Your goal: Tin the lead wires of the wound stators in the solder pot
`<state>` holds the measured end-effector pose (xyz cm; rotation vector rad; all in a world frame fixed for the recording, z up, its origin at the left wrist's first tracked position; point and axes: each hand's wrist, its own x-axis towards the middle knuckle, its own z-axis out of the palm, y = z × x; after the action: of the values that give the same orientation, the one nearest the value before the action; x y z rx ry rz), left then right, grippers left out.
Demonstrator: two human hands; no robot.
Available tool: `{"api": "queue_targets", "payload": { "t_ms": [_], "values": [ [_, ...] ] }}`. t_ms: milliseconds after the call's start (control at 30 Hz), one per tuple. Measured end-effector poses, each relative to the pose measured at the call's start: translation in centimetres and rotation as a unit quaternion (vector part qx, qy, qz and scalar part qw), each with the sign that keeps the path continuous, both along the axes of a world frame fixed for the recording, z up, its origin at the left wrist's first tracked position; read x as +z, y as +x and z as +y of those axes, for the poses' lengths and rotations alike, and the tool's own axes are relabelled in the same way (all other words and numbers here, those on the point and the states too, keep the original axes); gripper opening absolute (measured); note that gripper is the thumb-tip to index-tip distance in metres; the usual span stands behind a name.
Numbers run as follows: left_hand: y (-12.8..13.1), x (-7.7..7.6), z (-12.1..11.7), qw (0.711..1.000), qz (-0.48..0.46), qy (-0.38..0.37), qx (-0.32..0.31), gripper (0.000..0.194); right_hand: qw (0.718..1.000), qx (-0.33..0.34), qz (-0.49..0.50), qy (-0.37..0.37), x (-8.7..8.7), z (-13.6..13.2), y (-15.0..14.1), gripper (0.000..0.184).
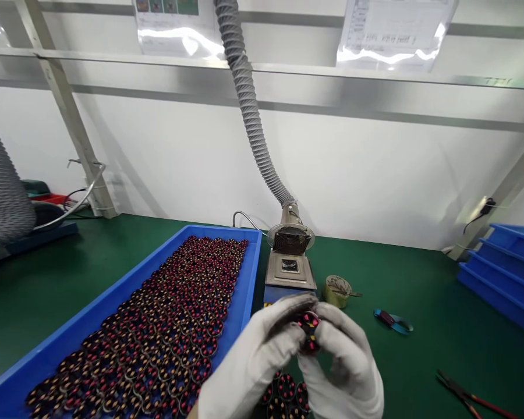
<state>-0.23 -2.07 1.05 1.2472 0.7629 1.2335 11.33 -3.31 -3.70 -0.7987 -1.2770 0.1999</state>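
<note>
My left hand, in a white glove with a darkened fingertip area, pinches a small black ring-shaped part with pink and yellow spots. On its other side, my right hand, also gloved in white, grips the same part between thumb and fingers. The part is held up above the bench, in front of a metal heating unit. Below the hands lie several similar ring-shaped parts, partly hidden by the gloves. A long blue tray on the left holds rows of many more.
A grey flexible duct comes down to the heating unit. To the right are a small tin with a stick in it, a blue strap, red-handled pliers and stacked blue trays. Another duct stands far left.
</note>
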Motion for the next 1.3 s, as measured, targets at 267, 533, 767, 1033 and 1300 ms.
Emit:
{"api": "queue_targets", "payload": {
  "t_ms": [267, 533, 767, 1033, 1300],
  "values": [
    [2.2, -1.1, 0.5, 0.933, -0.328, -0.077, 0.128, 0.011, 0.989, -0.130, -0.028, 0.060, -0.3, 0.4, -0.3, 0.056],
    [1.9, -0.8, 0.4, 0.980, -0.138, -0.096, 0.109, 0.012, 0.986, -0.097, -0.083, 0.104, -1.3, 0.7, 1.0, 0.055],
    [0.8, -1.1, 0.4, 0.972, -0.199, -0.029, 0.118, 0.024, 0.986, -0.092, -0.085, 0.110, -1.4, 0.8, 0.9, 0.062],
    [0.9, -0.8, 0.6, 0.983, -0.141, -0.099, 0.069, 0.023, 0.992, -0.064, -0.076, 0.079, -1.6, 0.4, 0.4, 0.058],
    [-0.6, -1.3, 0.6, 0.960, -0.153, -0.047, 0.230, 0.031, 1.000, -0.010, 0.009, 0.010, -0.5, 0.1, 0.1, 0.045]
  ]
}}
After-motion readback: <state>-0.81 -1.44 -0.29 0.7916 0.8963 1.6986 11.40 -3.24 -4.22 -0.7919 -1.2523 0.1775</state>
